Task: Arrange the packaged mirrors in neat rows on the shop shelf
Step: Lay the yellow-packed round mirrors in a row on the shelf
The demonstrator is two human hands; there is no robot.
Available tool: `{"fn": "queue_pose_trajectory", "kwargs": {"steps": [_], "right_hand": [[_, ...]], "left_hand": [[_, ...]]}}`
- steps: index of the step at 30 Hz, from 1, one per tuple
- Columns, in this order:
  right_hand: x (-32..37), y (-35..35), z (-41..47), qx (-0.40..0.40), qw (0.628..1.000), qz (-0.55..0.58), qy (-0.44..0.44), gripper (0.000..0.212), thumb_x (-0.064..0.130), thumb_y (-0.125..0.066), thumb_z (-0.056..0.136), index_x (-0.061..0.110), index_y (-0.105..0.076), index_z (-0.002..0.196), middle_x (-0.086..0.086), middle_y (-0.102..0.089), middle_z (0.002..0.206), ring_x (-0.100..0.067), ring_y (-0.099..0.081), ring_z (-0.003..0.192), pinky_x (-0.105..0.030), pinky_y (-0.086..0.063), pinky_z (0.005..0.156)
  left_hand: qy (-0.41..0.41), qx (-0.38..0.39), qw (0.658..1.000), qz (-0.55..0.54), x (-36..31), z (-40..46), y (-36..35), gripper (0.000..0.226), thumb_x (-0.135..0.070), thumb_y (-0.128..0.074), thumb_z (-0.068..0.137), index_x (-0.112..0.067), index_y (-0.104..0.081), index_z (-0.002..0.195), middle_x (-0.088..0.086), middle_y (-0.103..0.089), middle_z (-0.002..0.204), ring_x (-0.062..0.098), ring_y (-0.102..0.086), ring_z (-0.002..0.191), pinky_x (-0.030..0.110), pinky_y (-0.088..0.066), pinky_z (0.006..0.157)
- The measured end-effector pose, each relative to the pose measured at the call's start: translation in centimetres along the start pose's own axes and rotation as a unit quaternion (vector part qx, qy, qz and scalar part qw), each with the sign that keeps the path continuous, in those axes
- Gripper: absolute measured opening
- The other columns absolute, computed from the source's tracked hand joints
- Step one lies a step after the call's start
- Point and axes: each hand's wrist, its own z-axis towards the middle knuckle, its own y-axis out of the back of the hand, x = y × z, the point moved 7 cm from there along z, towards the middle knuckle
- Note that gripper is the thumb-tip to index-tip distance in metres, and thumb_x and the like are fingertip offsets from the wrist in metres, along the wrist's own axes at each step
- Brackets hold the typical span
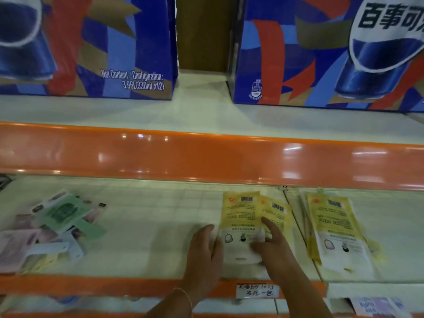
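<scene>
Yellow-and-white packaged mirrors lie flat on the lower shelf point(149, 226). One pack point(239, 216) sits in the middle, with a second pack point(278, 214) overlapping its right side. My left hand point(204, 251) rests flat against the left edge of the middle pack, fingers together. My right hand point(273, 244) lies on top of the overlapping packs, forefinger stretched forward. Neither hand lifts a pack. A separate stack of the same packs point(337, 228) lies further right, past a shelf divider.
A loose heap of green, pink and white packets point(52, 228) lies at the left of the lower shelf. An orange rail point(206, 157) fronts the upper shelf, which carries two blue cola cartons point(91, 47), point(332, 53). A handwritten price tag point(257, 291) hangs on the lower rail.
</scene>
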Motion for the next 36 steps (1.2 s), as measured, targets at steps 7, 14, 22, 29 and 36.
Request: {"fn": "queue_pose_trajectory", "kwargs": {"steps": [7, 14, 22, 29, 36], "right_hand": [[-0.7, -1.0, -1.6, 0.077, 0.996, 0.046, 0.024, 0.053, -0.017, -0.051, 0.083, 0.016, -0.057, 0.124, -0.018, -0.072, 0.102, -0.039, -0.068, 0.095, -0.064, -0.05, 0.087], [-0.4, -2.2, -2.9, 0.163, 0.984, 0.047, 0.044, 0.031, -0.002, -0.06, 0.084, 0.012, -0.067, 0.111, -0.019, -0.07, 0.109, -0.041, -0.066, 0.1, -0.06, -0.052, 0.085], [0.5, -0.7, -3.2, 0.148, 0.987, -0.039, 0.042, 0.022, 0.017, -0.07, 0.085, 0.021, -0.068, 0.106, -0.008, -0.075, 0.094, -0.025, -0.068, 0.077, -0.034, -0.051, 0.06], [1.5, 4.1, -2.8, 0.097, 0.992, -0.028, 0.078, 0.023, 0.009, -0.069, 0.084, 0.019, -0.068, 0.105, -0.009, -0.074, 0.09, -0.02, -0.064, 0.069, -0.031, -0.049, 0.056], [1.8, 14.6, -1.3, -0.032, 0.993, 0.068, 0.095, 0.029, 0.004, -0.07, 0.082, 0.011, -0.065, 0.11, -0.015, -0.074, 0.089, -0.037, -0.07, 0.079, -0.052, -0.056, 0.072]], "left_hand": [[0.074, 0.03, 0.989, -0.122, 1.0, 0.7, 0.0, 0.046, -0.024, -0.053, 0.096, -0.019, -0.037, 0.139, 0.0, -0.053, 0.132, 0.01, -0.052, 0.116, 0.025, -0.047, 0.094], [0.273, 0.087, 0.881, -0.377, 1.0, 1.5, 0.5, 0.029, -0.014, -0.061, 0.092, 0.003, -0.059, 0.116, 0.018, -0.072, 0.099, 0.035, -0.071, 0.086, 0.038, -0.056, 0.064], [0.241, -0.039, 0.908, -0.341, 0.7, 1.2, 0.4, 0.012, -0.013, -0.06, 0.093, -0.003, -0.066, 0.097, 0.016, -0.074, 0.088, 0.032, -0.072, 0.078, 0.049, -0.058, 0.074], [0.234, -0.014, 0.941, -0.245, -1.8, 1.9, -3.8, 0.022, -0.026, -0.056, 0.094, -0.006, -0.064, 0.095, 0.015, -0.071, 0.085, 0.033, -0.07, 0.077, 0.043, -0.055, 0.066], [0.131, 0.105, 0.976, -0.139, -8.6, 1.1, -9.6, 0.019, -0.032, -0.049, 0.097, -0.017, -0.06, 0.095, 0.01, -0.069, 0.075, 0.016, -0.06, 0.054, 0.027, -0.047, 0.05]]}}
